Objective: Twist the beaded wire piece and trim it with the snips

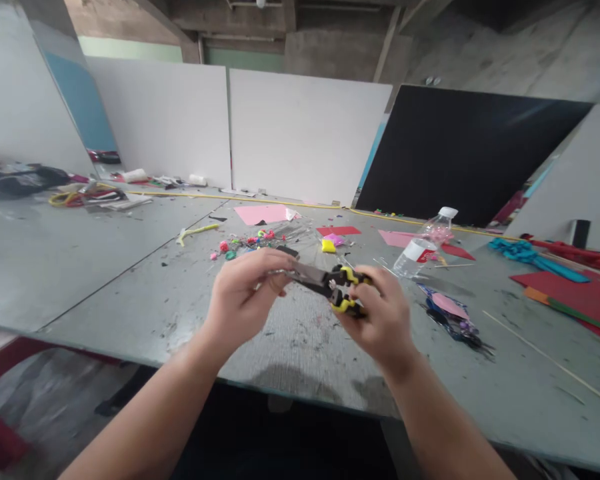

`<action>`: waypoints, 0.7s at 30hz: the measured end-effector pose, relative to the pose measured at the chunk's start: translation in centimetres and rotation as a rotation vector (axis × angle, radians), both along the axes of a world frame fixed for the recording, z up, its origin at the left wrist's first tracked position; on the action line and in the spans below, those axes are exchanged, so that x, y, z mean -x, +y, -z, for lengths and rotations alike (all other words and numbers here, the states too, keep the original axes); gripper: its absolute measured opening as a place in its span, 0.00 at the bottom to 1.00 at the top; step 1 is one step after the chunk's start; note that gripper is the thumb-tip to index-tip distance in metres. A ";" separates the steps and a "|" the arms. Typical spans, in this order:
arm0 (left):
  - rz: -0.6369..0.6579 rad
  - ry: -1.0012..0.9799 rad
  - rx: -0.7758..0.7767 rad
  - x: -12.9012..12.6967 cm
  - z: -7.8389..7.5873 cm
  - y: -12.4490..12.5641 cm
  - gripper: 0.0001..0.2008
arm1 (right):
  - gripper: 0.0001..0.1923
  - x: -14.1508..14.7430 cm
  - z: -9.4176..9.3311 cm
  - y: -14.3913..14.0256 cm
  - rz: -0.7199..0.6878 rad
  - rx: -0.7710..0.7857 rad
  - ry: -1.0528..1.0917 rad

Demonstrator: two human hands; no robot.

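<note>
My right hand (383,313) is wrapped round the yellow-and-black handles of a pair of pliers (314,277), which look like wire strippers. The long grey jaws point left, toward my left hand (243,293). That hand is closed in a pinch at the jaw tips; what lies between its fingers is hidden. A small dark piece (287,251) shows just beyond the left fingers, and I cannot tell if it is held. Both hands are raised above the grey table (180,293) near its front edge.
Colourful beads and pompoms (230,248) lie beyond my left hand. A clear water bottle (420,248) leans at the right, behind scissors (457,330). Red sheets (570,293) and teal ribbon (535,257) lie far right. White boards (305,133) stand at the back.
</note>
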State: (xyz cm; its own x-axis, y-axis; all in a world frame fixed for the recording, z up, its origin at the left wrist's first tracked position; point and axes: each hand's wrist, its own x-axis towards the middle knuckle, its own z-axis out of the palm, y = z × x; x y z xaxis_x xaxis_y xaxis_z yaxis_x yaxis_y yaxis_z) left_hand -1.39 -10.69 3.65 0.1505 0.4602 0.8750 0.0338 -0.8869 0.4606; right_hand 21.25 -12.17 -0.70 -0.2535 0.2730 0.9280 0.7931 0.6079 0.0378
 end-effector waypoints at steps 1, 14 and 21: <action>-0.016 0.044 -0.065 0.3 -0.3 -1.1 0.07 | 0.10 0.0 0.0 -0.7 -0.018 -0.014 -0.008; -0.145 0.229 -0.184 0.7 0.5 -4.9 0.14 | 0.10 0.1 2.8 -3.6 -0.108 0.127 0.005; -0.149 0.328 -0.139 1.1 -0.9 -4.7 0.10 | 0.11 -0.5 2.7 -3.5 -0.046 0.086 -0.024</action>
State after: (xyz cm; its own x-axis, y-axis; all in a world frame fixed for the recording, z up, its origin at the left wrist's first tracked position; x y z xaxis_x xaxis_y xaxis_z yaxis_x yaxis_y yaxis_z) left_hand -2.45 -15.43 4.54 0.3732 0.3785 0.8471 0.2925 -0.9144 0.2797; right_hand 21.76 -15.70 -3.36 -0.2900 0.3385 0.8952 0.7636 0.6457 0.0032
